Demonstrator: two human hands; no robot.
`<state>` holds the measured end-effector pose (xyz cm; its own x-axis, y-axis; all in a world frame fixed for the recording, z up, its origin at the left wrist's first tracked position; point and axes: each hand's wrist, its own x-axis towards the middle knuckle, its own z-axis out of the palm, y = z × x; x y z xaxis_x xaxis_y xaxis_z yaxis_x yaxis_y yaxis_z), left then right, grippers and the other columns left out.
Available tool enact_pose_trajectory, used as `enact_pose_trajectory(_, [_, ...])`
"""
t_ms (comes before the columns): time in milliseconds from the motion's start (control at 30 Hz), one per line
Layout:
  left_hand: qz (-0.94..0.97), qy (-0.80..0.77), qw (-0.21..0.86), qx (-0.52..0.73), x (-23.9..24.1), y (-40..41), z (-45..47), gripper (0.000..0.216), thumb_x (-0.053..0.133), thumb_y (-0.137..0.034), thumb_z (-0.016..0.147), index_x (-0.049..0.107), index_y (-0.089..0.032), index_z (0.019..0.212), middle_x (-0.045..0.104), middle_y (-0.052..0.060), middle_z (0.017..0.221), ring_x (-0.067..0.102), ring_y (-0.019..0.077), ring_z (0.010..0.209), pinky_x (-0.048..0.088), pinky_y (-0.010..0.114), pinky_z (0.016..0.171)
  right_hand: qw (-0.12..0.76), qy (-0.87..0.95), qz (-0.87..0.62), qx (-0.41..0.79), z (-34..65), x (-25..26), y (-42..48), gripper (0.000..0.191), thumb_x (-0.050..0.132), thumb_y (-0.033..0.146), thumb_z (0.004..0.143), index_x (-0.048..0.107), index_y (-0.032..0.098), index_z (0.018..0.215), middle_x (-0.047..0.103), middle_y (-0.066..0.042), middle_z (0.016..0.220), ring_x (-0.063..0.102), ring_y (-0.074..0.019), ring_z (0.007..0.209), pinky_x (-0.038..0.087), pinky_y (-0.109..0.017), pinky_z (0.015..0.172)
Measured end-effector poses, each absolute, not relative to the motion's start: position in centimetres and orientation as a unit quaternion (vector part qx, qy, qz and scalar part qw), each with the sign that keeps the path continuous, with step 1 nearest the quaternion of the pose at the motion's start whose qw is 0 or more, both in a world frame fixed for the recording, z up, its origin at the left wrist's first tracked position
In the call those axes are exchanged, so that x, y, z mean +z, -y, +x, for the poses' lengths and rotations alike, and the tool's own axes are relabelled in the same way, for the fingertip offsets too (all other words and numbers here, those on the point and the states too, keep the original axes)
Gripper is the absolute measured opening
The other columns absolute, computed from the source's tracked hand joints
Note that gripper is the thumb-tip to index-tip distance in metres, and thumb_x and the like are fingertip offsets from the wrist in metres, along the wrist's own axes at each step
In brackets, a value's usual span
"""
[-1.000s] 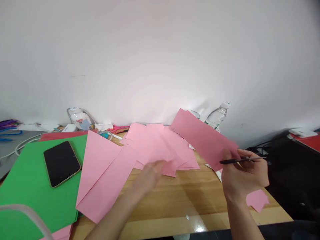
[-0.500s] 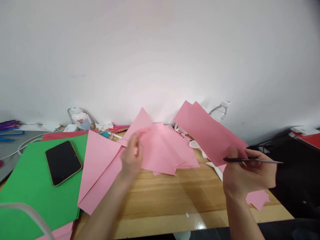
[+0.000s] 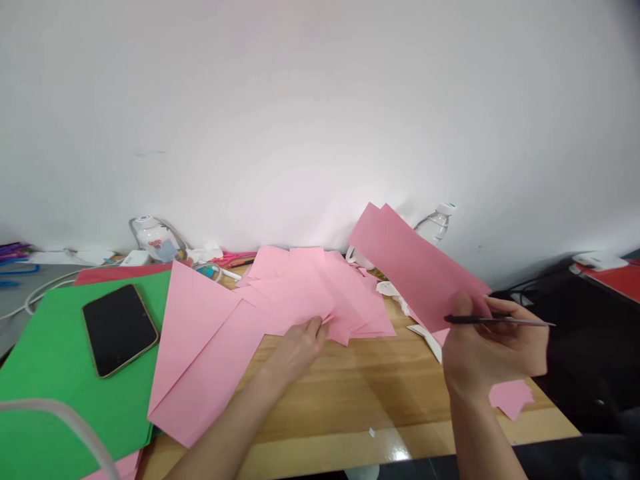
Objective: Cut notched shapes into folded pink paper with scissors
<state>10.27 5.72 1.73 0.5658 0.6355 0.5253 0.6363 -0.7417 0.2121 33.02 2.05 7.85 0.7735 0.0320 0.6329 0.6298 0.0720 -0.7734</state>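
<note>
The left hand is at the front edge of the pink paper pile, its thumb and fingers drawn close together on the edge of a sheet there. The right hand, to the right of the pile, has its thumb and fingers closed on two overlapping pink sheets, which slant up toward the wall. The same hand also holds a tool with a black handle and thin blade; whether it is scissors or a knife I cannot tell.

Behind the pile to its left leans a white jar, cap on, with red lettering too small to read; its contents are hidden. Behind the pile to its right, a clear bottle with a white cap tilts against the wall, its lower part covered by the held sheets.

Left of the pile lie a folded pink sheet and a dark-screened phone on green card. A pink scrap lies right of the pile, beyond the right wrist.
</note>
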Motion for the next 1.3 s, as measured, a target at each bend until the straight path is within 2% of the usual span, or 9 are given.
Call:
enact_pose_trajectory(167, [-0.728,0.497,0.079,-0.466,2.6,-7.6,9.2,0.041,0.031,-0.007,0.088,0.046,-0.007,0.126,0.068,0.015,0.107,0.067,0.0162,0.079,0.052,0.028,0.072,0.657,0.339,-0.63,-0.238,32.3,7.0,-3.3,0.016,0.068,0.026,0.066,0.06,0.017,0.077,0.063,-0.007,0.074,0.061,-0.0204,0.064,0.05,-0.034,0.061])
enact_pose_trajectory(333, [-0.592,0.51,0.226,-0.581,3.9,-7.9,8.8,0.037,0.051,-0.01,0.084,0.054,-0.017,0.12,0.073,0.005,0.093,0.067,0.0122,0.062,0.051,0.021,0.064,0.509,0.643,-0.556,0.134,29.8,4.0,-3.9,0.009,0.062,0.017,0.066,0.063,0.02,0.075,0.068,-0.002,0.074,0.064,-0.0177,0.069,0.05,-0.028,0.063])
enact_pose_trajectory(433, [-0.704,0.45,0.162,-0.525,3.5,-6.8,9.2,0.048,0.039,-0.008,0.088,0.039,-0.017,0.135,0.067,0.01,0.112,0.068,0.0154,0.087,0.051,0.023,0.078,0.447,0.684,-0.513,0.262,29.0,3.0,-3.6,0.018,0.071,0.021,0.058,0.061,0.02,0.074,0.07,0.0,0.069,0.065,-0.0184,0.065,0.05,-0.026,0.055])
enact_pose_trajectory(533, [-0.878,0.353,-0.035,-0.322,3.2,-5.6,9.7,0.049,0.03,-0.008,0.09,0.038,-0.019,0.137,0.055,0.008,0.131,0.05,0.0172,0.12,0.042,0.031,0.099,0.525,0.58,-0.509,0.36,29.6,3.2,-3.5,0.025,0.07,0.03,0.065,0.05,0.021,0.077,0.072,-0.005,0.076,0.068,-0.023,0.078,0.051,-0.03,0.06])
enact_pose_trajectory(633, [-0.91,0.332,-0.093,-0.231,3.5,-5.0,8.8,0.029,0.046,-0.021,0.088,0.066,-0.035,0.104,0.069,-0.005,0.107,0.057,0.0163,0.111,0.045,0.03,0.094,0.633,0.443,-0.534,0.344,30.4,4.0,-3.6,0.026,0.065,0.034,0.073,0.044,0.022,0.08,0.071,-0.004,0.071,0.069,-0.0218,0.074,0.051,-0.031,0.062])
enact_pose_trajectory(733, [-0.8,0.548,-0.063,-0.236,4.5,-5.3,5.5,0.023,0.048,-0.026,0.085,0.07,-0.025,0.079,0.07,0.001,0.089,0.062,0.0205,0.091,0.049,0.032,0.083,0.646,0.407,-0.542,0.35,30.0,4.9,-3.4,0.026,0.068,0.034,0.072,0.048,0.02,0.081,0.07,-0.002,0.068,0.069,-0.0205,0.068,0.051,-0.033,0.065])
enact_pose_trajectory(833, [-0.663,0.711,0.01,-0.233,6.0,-5.8,1.1,0.034,0.041,-0.022,0.083,0.06,-0.002,0.103,0.059,0.028,0.096,0.055,0.0417,0.094,0.044,0.057,0.071,0.592,0.454,-0.532,0.401,28.2,5.3,-3.0,0.028,0.072,0.035,0.068,0.052,0.019,0.077,0.069,-0.003,0.068,0.068,-0.0207,0.069,0.05,-0.031,0.064])
enact_pose_trajectory(900, [-0.549,0.826,0.022,-0.122,6.7,-6.0,-0.9,0.043,0.047,-0.028,0.081,0.053,0.0,0.113,0.052,0.033,0.103,0.051,0.0456,0.096,0.043,0.052,0.067,0.547,0.475,-0.523,0.45,26.5,4.9,-2.8,0.031,0.074,0.038,0.064,0.055,0.018,0.078,0.068,-0.003,0.066,0.066,-0.0196,0.064,0.049,-0.029,0.059])
enact_pose_trajectory(1300, [-0.481,0.876,0.009,-0.037,7.0,-4.0,-2.0,0.051,0.049,-0.034,0.082,0.044,-0.003,0.121,0.047,0.029,0.108,0.053,0.0436,0.098,0.046,0.044,0.066,0.457,0.54,-0.538,0.458,23.2,2.3,-2.0,0.025,0.069,0.035,0.069,0.06,0.019,0.085,0.063,0.0,0.067,0.057,-0.0153,0.062,0.044,-0.026,0.057])
